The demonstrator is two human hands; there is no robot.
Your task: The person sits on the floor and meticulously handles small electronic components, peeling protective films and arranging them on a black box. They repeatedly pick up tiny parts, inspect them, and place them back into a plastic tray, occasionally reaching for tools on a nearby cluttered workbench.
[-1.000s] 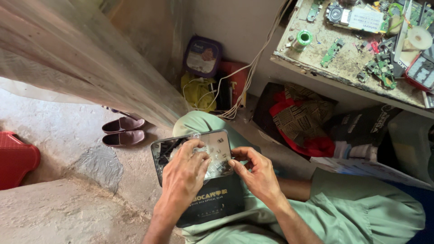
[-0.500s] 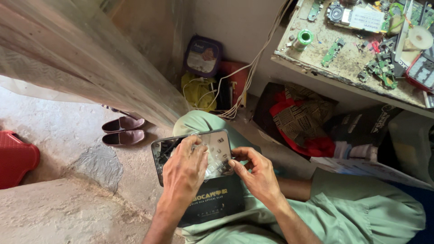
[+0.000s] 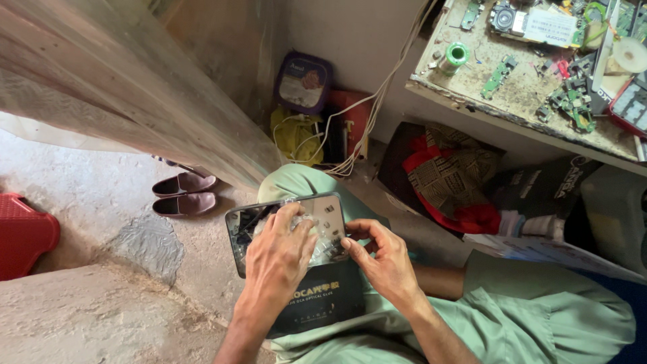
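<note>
on the person's lap, over the green trousers (image 3: 539, 317), a phone with a cracked glass panel (image 3: 286, 226) lies flat on top of a black box (image 3: 317, 303), its far edge reaching toward the knee. the left hand (image 3: 280, 253) lies palm down across the middle of the panel, fingers curled and pressing a crumpled clear plastic film (image 3: 323, 243) against the glass. the right hand (image 3: 384, 259) comes in from the right side, its fingertips bent and pinching at the near right edge of the phone, where the film bunches. both forearms rise from the bottom edge of the view.

beyond the knee, against the wall, a purple tub (image 3: 302, 82) with a printed lid stands closed, so what it holds cannot be told; beside it are a yellow bag (image 3: 293, 135) and a tangle of pale cables (image 3: 357, 128). on the worktop (image 3: 512, 101) at the upper right, green circuit boards (image 3: 573, 101) lie scattered near its front edge, with a green spool (image 3: 455, 55) toward its left corner. under it sits a red and patterned cloth bundle (image 3: 451, 175). a pair of brown shoes (image 3: 183, 194) rests on the floor at left.
</note>
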